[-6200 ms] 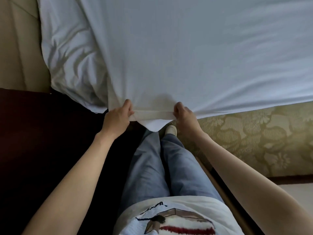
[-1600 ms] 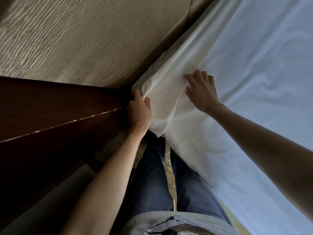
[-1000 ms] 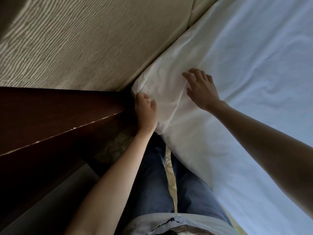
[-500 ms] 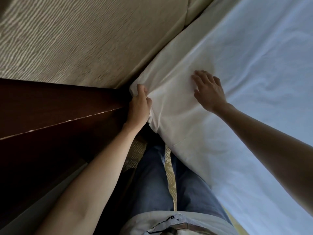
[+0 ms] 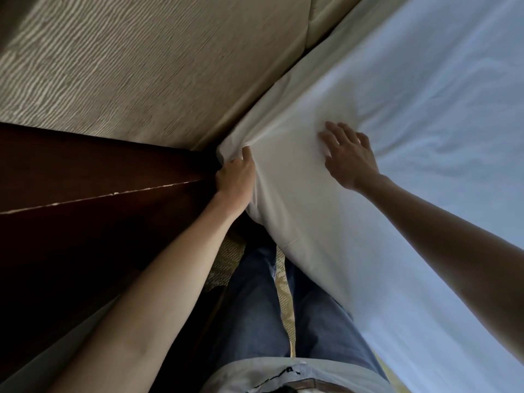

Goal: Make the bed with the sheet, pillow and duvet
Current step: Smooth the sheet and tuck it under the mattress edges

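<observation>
Sheet corner at mid-frame, by the headboard

My left hand [image 5: 236, 177] pinches the sheet [image 5: 283, 177] corner just above its fingers; my right hand [image 5: 347, 156], flat and open, presses the sheet to its right.

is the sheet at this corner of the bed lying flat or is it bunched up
Bunched at the very corner: the sheet gathers into folds where the left hand grips it. Under the flat right hand it lies smoother.

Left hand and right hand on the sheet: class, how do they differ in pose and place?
The left hand grips the sheet at the mattress corner, fingers curled; the right hand lies flat on top, fingers spread. Left is by the dark wooden cabinet; right is further onto the bed. Both touch the sheet.
</observation>
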The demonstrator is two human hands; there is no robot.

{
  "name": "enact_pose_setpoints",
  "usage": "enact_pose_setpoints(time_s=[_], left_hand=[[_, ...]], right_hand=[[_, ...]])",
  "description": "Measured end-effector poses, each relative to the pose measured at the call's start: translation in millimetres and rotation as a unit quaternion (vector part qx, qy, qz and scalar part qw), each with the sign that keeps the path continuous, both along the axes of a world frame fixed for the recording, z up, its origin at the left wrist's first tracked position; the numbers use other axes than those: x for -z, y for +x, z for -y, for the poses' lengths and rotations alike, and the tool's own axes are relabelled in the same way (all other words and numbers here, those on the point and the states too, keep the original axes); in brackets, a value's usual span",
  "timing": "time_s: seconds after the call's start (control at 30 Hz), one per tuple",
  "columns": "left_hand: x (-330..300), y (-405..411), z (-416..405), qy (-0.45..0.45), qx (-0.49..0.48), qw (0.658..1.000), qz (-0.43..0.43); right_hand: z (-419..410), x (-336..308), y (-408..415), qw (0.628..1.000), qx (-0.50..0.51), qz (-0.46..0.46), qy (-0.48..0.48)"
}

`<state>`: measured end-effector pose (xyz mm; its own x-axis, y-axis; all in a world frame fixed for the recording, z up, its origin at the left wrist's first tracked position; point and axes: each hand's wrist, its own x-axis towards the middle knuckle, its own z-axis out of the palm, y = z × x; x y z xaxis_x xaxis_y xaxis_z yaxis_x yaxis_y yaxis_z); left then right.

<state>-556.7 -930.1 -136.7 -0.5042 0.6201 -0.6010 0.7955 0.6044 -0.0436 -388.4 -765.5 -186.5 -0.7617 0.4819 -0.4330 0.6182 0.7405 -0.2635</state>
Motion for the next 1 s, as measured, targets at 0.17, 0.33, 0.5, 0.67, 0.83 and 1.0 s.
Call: enact_pose_setpoints(time_s=[0.17, 0.33, 0.5, 0.67, 0.83, 1.0], left_hand=[[9, -12, -21, 0.011, -0.123, 0.988, 0.092], [20, -25, -27, 0.204, -0.155, 0.962, 0.091], [25, -26, -31, 0.281, -0.301, 0.907, 0.084], [37, -23, -32, 0.185, -0.255, 0.940, 0.133], [51, -24, -35, 0.164, -0.267, 0.941, 0.124], [54, -24, -34, 0.191, -0.361, 0.894, 0.181]], right_hand=[[-5, 0, 2, 1.000, -0.002, -0.001, 0.002], [-9, 3, -3, 0.999, 0.006, -0.036, 0.011], [-15, 3, -12, 0.999, 0.011, -0.048, 0.012], [-27, -1, -24, 0.998, -0.001, -0.065, 0.026], [-41, -5, -45, 0.997, -0.017, -0.072, 0.037], [-44, -2, -47, 0.997, -0.021, -0.063, 0.036]])
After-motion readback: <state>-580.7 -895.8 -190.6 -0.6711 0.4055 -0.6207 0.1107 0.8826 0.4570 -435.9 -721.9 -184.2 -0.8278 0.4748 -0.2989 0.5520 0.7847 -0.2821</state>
